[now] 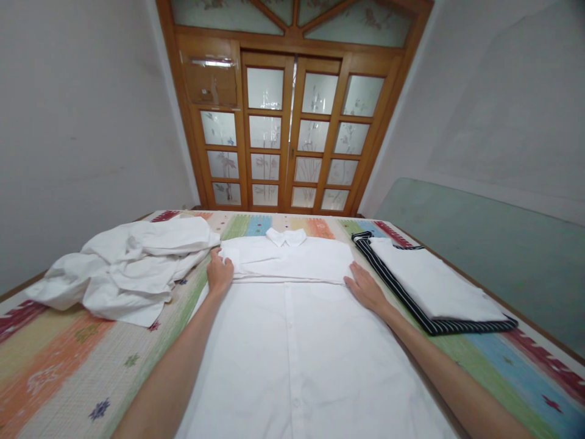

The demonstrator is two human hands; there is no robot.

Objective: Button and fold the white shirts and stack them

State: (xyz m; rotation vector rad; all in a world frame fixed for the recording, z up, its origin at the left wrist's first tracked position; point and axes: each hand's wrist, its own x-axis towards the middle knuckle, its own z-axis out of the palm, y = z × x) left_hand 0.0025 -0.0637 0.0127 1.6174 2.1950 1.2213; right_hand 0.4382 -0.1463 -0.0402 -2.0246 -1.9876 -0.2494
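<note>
A white collared button-up shirt (256,341) lies front up in the middle of the bed, its collar at the far end. Its sleeves are folded across the chest. At the left edge of the folded sleeves, my left hand (220,270) has its fingers curled and pinches the cloth. My right hand (364,286) rests on the opposite edge, fingers stretched out and lying on the fabric.
A crumpled white garment (132,256) lies to the left. On the right are a folded white garment (434,280) and a black-and-white striped one (429,323) under it. A patterned cover (68,360) spreads beneath. Wooden glass-paned doors (287,134) stand beyond.
</note>
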